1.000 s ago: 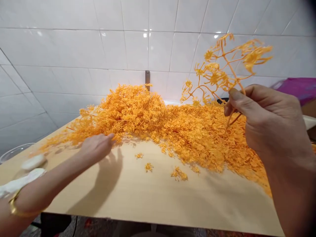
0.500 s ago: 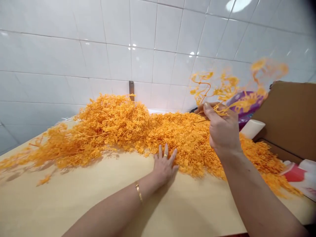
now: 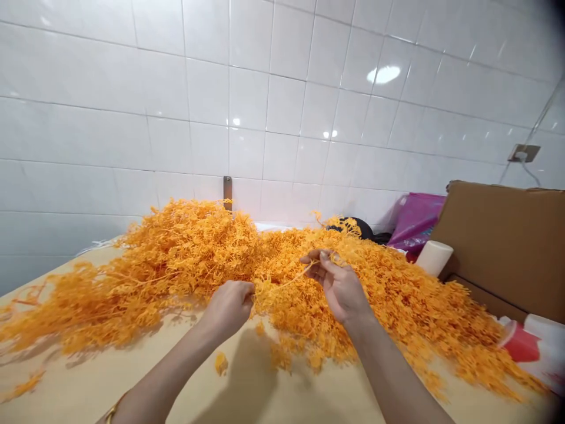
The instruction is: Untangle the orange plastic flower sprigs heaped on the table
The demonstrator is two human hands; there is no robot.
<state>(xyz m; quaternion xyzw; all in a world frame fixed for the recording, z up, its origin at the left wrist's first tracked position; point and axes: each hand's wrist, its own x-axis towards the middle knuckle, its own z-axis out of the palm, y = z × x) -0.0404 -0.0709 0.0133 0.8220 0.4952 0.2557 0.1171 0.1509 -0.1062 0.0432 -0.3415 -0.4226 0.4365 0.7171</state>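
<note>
Orange, artificial-looking branching sprigs lie heaped across the table, with a tall mound (image 3: 198, 241) at the left and a lower, wider spread (image 3: 388, 282) at the right. In front of the heap, a thin pale-orange stem (image 3: 289, 282) runs between my two hands. My left hand (image 3: 229, 309) is closed, thumb and fingers pinched at the stem's left end. My right hand (image 3: 342, 285) pinches the stem's upper right end between thumb and fingers. Some of the held sprig blends into the pile behind it, so its full outline is hard to make out.
The pale table (image 3: 145, 377) meets a white tiled wall (image 3: 247, 94) with a metal bracket (image 3: 227, 191). At the right stand a cardboard box (image 3: 503, 241), a white roll (image 3: 435, 257), a purple plastic bag (image 3: 417, 218) and a red-and-white item (image 3: 521, 344). A small orange piece (image 3: 221, 363) lies near the front.
My left hand has risen from lying spread on the table and closed. My right hand has come down and inward with the sprig, so the two hands are now close together. The view has tilted up.
</note>
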